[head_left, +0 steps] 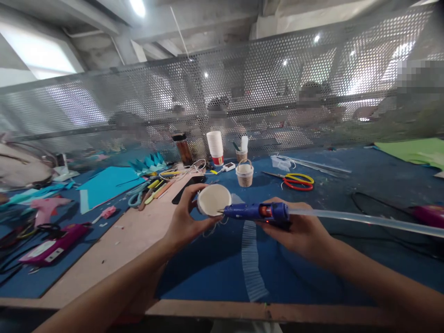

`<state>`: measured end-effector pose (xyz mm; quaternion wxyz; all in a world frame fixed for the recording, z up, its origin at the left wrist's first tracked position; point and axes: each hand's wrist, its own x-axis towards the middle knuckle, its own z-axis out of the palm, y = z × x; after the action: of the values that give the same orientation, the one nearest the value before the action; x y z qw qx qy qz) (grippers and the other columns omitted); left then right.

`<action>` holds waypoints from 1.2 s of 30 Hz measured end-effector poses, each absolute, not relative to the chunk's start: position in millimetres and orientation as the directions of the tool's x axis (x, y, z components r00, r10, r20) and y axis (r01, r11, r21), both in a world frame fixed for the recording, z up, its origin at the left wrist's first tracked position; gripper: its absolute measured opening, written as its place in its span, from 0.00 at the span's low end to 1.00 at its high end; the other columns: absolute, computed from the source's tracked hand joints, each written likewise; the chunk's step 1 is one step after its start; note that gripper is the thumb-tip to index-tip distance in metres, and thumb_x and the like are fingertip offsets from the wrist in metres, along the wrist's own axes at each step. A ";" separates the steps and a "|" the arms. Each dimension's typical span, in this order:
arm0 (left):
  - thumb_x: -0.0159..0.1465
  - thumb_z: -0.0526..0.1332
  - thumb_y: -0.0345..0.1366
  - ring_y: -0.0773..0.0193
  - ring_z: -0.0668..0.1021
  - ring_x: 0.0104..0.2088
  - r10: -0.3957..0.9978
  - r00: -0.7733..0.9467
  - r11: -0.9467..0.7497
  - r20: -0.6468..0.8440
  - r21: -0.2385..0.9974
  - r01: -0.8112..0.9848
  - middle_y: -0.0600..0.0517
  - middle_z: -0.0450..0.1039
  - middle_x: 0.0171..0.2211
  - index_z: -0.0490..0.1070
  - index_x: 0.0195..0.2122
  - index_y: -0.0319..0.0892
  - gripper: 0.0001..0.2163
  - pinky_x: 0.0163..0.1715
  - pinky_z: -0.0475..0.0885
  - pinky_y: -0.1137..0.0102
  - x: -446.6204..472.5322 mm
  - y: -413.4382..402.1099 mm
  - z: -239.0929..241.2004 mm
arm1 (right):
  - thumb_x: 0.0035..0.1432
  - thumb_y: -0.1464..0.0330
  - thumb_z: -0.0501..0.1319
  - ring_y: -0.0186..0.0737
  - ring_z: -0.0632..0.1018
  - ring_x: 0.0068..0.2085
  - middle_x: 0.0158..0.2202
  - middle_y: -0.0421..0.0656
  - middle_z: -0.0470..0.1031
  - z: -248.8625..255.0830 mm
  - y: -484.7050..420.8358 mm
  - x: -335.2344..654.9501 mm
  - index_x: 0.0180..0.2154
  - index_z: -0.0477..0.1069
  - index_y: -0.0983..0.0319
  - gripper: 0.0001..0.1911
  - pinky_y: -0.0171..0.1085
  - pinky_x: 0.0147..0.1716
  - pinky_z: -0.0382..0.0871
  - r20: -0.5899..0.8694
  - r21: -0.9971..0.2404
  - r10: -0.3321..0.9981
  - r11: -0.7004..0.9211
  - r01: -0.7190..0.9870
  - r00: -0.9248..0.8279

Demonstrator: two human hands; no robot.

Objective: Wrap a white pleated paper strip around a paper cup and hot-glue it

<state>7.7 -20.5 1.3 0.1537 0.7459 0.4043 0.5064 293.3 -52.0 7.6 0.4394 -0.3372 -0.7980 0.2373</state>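
Observation:
My left hand (185,217) is closed around a small white paper cup (213,200), tipped so its round end faces me. My right hand (298,229) grips a blue hot glue gun (256,211) held sideways, its nozzle touching the cup's right rim. A long clear glue stick (364,218) pokes out of the gun's back toward the right. A strip of white pleated paper (251,259) lies on the blue work surface (208,273) under my hands.
A small paper-cup basket (244,174), a stack of white cups (215,147), a brown bottle (183,149), red and yellow scissors (297,181), blue paper sheets (107,183) and a pink tool (52,244) lie around. A perforated metal screen (243,92) backs the bench; people sit behind it.

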 end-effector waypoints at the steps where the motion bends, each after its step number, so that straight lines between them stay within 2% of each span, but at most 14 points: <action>1: 0.52 0.76 0.39 0.52 0.76 0.55 0.752 0.149 -0.627 0.642 0.626 0.464 0.45 0.69 0.55 0.65 0.56 0.48 0.32 0.53 0.76 0.59 7.3 -20.4 0.5 | 0.63 0.67 0.64 0.37 0.73 0.30 0.32 0.39 0.75 8.8 -52.2 294.0 0.40 0.74 0.58 0.03 0.33 0.30 0.69 0.541 -0.655 0.738 0.670 0.349 -0.403; 7: 0.53 0.75 0.39 0.52 0.76 0.55 0.714 0.131 -0.650 0.688 0.583 0.488 0.45 0.69 0.55 0.65 0.56 0.48 0.31 0.47 0.78 0.62 7.5 -19.9 -0.2 | 0.63 0.68 0.64 0.35 0.71 0.29 0.31 0.36 0.75 14.1 -52.3 296.6 0.41 0.72 0.57 0.04 0.33 0.29 0.64 0.538 -0.574 0.711 0.702 0.421 -0.453; 23: 0.54 0.74 0.38 0.53 0.76 0.55 0.677 0.175 -0.688 0.715 0.529 0.497 0.45 0.70 0.54 0.65 0.55 0.48 0.29 0.48 0.78 0.63 9.6 -22.9 3.4 | 0.66 0.65 0.62 0.34 0.68 0.28 0.30 0.36 0.73 11.8 -50.7 298.8 0.38 0.70 0.57 0.03 0.33 0.27 0.59 0.474 -0.588 0.730 0.679 0.439 -0.492; 30: 0.54 0.74 0.36 0.54 0.75 0.56 0.654 0.213 -0.710 0.726 0.492 0.504 0.46 0.70 0.54 0.65 0.56 0.48 0.30 0.48 0.77 0.64 9.7 -23.9 4.8 | 0.65 0.64 0.64 0.33 0.63 0.26 0.28 0.35 0.71 15.3 -50.4 301.7 0.38 0.71 0.58 0.05 0.33 0.25 0.55 0.456 -0.555 0.723 0.687 0.469 -0.520; 36: 0.54 0.74 0.33 0.54 0.75 0.56 0.651 0.224 -0.717 0.725 0.491 0.494 0.46 0.69 0.55 0.65 0.56 0.48 0.30 0.48 0.76 0.65 9.2 -24.9 5.3 | 0.64 0.65 0.64 0.32 0.63 0.25 0.26 0.34 0.70 18.2 -51.1 302.1 0.39 0.71 0.59 0.05 0.32 0.24 0.54 0.462 -0.529 0.712 0.700 0.480 -0.529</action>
<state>9.2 -24.9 5.3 0.0782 0.7785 0.3679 0.5024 302.1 -51.1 18.2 0.3390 -0.3475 -0.8573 0.1712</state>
